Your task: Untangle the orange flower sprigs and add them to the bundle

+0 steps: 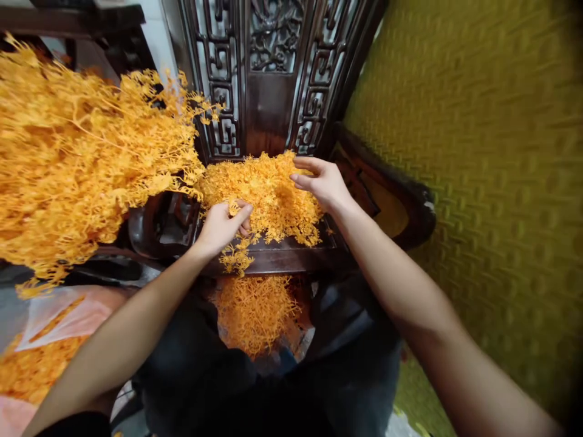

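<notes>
A heap of yellow-orange branching sprigs (268,188), perhaps dried or artificial flowers, lies on the dark wooden chair seat (291,261). At its near left edge my left hand (225,224) is closed, thumb against curled fingers, with a small sprig (235,258) showing just below it. Exactly where the fingers grip is partly hidden. My right hand (321,182) rests at the heap's right side, fingers stretched out and thumb apart, fingertips touching its edge.
A large mass of the same sprigs (91,145) fills the left. Below the seat, between the legs, is a bag of orange sprigs (257,315); another plastic bag (73,315) stands lower left. Behind rises a carved chair back (271,112); a yellow-green textured wall (492,182) bounds the right.
</notes>
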A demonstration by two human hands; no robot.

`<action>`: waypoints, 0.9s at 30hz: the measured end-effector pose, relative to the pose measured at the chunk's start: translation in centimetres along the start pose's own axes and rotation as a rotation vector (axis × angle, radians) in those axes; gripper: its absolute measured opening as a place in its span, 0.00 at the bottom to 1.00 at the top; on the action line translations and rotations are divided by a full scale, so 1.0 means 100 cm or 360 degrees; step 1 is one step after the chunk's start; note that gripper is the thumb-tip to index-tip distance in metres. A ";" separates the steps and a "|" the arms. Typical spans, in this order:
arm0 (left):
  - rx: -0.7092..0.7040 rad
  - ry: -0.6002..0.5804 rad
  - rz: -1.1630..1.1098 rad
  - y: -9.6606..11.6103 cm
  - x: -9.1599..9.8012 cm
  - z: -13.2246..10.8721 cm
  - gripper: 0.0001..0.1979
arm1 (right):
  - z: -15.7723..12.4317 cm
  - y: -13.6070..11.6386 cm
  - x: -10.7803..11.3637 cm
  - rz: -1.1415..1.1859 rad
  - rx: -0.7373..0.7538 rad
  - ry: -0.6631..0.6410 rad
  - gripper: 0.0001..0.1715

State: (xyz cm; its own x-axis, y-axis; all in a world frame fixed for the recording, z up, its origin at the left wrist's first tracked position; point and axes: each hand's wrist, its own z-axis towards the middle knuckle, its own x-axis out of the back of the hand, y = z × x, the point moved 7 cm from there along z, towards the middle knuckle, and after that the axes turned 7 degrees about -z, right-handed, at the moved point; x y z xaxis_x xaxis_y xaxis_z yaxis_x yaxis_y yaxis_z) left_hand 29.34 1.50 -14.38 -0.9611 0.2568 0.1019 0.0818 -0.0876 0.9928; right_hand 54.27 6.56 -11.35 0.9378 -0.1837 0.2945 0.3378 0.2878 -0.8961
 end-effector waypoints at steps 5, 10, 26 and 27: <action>0.0212 -0.0174 -0.0468 0.000 -0.023 0.002 0.23 | -0.036 -0.049 -0.024 -0.0390 0.0878 -0.0032 0.28; 0.0398 -0.0428 -0.0583 0.001 -0.034 0.000 0.31 | -0.060 -0.067 -0.051 -0.0827 0.1281 -0.0543 0.14; 0.0472 0.0146 -0.0601 -0.013 -0.001 -0.010 0.10 | -0.094 -0.065 -0.061 -0.1181 0.1713 -0.0577 0.14; 0.0501 0.0180 -0.0659 -0.015 0.000 -0.011 0.09 | -0.101 -0.063 -0.069 -0.1250 0.1761 -0.0686 0.15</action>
State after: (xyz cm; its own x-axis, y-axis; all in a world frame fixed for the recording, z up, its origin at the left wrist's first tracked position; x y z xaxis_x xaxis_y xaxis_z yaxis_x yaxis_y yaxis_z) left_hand 28.94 0.55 -15.92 -0.9508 0.1017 -0.2925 -0.2517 0.2964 0.9213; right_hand 44.85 -3.43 -11.12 0.3636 -0.3988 0.8419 0.4719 0.8581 0.2027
